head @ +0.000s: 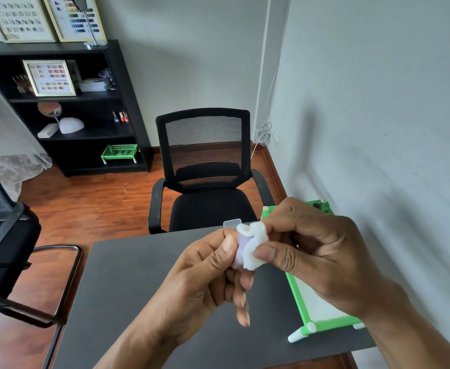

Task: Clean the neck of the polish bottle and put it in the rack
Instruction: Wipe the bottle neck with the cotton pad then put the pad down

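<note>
My left hand (207,272) holds a small pale lilac polish bottle (240,251) above the grey table, thumb pressed on its side. My right hand (311,251) pinches a white cotton pad (254,245) wrapped over the top of the bottle, so the neck is hidden. The green rack (302,296) stands on the table's right side by the wall, mostly behind my right hand and forearm.
The grey table (138,288) stretches below both hands. A small clear rectangular object (231,224) sits at its far edge. A black office chair (205,177) faces the table. Another chair (5,235) is at left, and a black shelf (66,107) stands behind.
</note>
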